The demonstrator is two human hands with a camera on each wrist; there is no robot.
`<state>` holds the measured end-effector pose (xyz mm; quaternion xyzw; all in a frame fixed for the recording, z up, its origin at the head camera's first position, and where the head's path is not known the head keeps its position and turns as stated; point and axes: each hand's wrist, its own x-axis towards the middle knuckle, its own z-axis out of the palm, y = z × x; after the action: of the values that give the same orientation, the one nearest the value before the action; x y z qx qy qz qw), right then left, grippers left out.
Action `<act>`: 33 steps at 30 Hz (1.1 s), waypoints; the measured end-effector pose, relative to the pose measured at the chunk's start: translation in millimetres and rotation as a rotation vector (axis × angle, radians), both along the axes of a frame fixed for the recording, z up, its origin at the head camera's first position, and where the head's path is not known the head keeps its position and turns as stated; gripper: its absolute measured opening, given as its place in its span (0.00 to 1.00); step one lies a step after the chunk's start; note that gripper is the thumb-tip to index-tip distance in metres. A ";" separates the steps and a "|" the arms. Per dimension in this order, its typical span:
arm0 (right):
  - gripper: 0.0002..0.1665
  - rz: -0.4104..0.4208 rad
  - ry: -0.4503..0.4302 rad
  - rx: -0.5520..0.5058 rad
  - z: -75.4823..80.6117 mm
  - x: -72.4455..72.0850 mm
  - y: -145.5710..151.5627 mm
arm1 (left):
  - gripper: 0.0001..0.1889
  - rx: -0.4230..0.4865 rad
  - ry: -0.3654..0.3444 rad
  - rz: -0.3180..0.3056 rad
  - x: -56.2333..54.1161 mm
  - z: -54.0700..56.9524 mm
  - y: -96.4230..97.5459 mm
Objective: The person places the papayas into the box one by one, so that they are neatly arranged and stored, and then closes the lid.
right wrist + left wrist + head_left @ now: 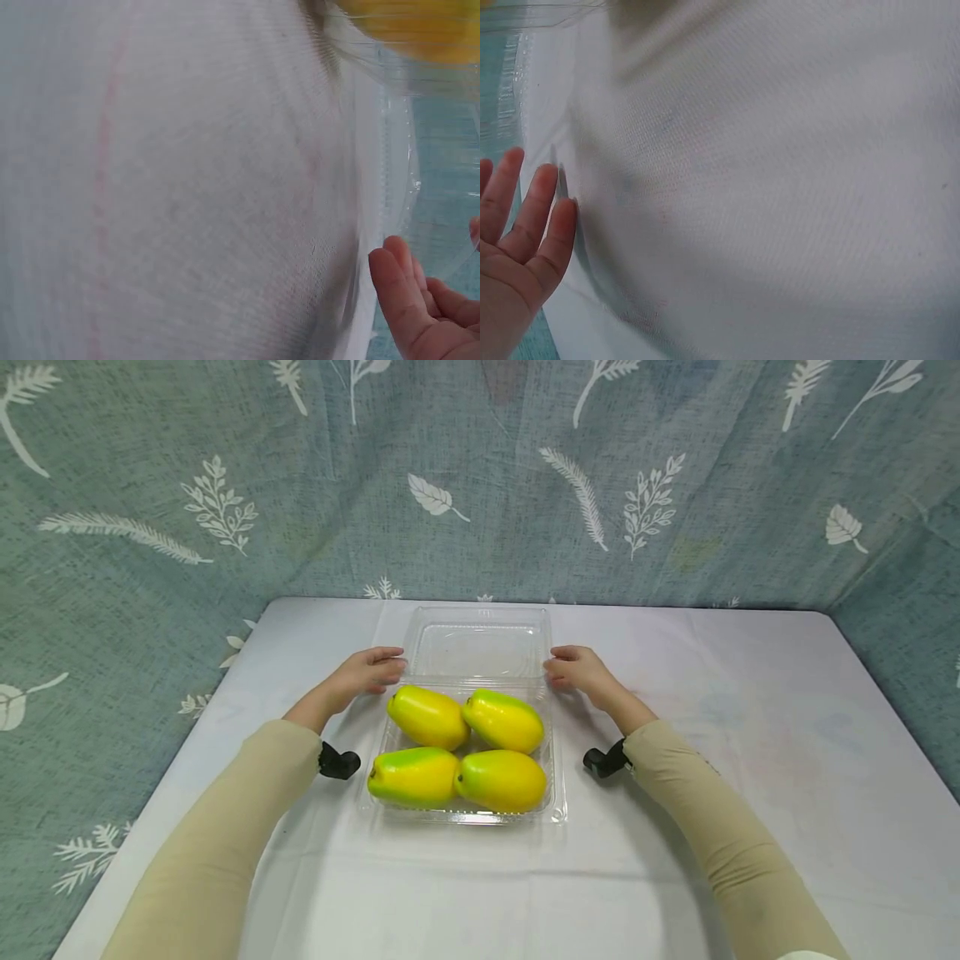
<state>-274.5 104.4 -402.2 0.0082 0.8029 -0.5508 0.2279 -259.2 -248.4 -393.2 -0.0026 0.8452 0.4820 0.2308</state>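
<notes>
A clear plastic clamshell box (556,781) lies with its lid (480,647) folded back, away from me. Several smooth yellow fruits with green patches, shaped like papayas (501,782), fill its base in two rows. My left hand (366,672) is at the lid's left edge, fingertips right at the rim. Opposite it, my right hand (585,674) has its fingertips at the lid's right edge. The fingers of both hands are extended, with nothing gripped. In the left wrist view, the left fingers (532,210) are spread apart; the right wrist view shows the right fingers (397,292) beside clear plastic.
A white cloth (735,735) covers the table under the box. Behind the table hangs a grey-green curtain (480,485) with white leaf prints, which also runs along both sides. Dark wrist-camera mounts (339,763) stick out below the sleeves.
</notes>
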 end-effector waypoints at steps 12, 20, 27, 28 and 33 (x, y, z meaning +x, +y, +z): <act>0.29 -0.050 0.129 -0.069 14.0 0.9 -3.2 | 0.26 -0.013 0.089 0.070 2.3 17.0 1.1; 0.24 -0.079 0.210 -0.035 32.3 -3.9 -1.9 | 0.25 -0.051 0.125 0.074 4.0 35.6 1.9; 0.23 -0.086 0.235 -0.028 45.7 -3.6 1.0 | 0.27 -0.078 0.128 0.050 4.2 46.4 1.8; 0.23 -0.090 0.236 -0.030 47.3 -3.5 1.3 | 0.27 -0.077 0.125 0.047 4.2 47.8 1.5; 0.22 -0.106 0.245 -0.030 55.8 -2.5 2.6 | 0.26 -0.078 0.128 0.051 4.4 56.0 1.3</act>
<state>-277.0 107.0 -346.4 -0.0202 0.8147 -0.5711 0.0988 -254.8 -247.2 -337.2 -0.0024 0.8762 0.4535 0.1634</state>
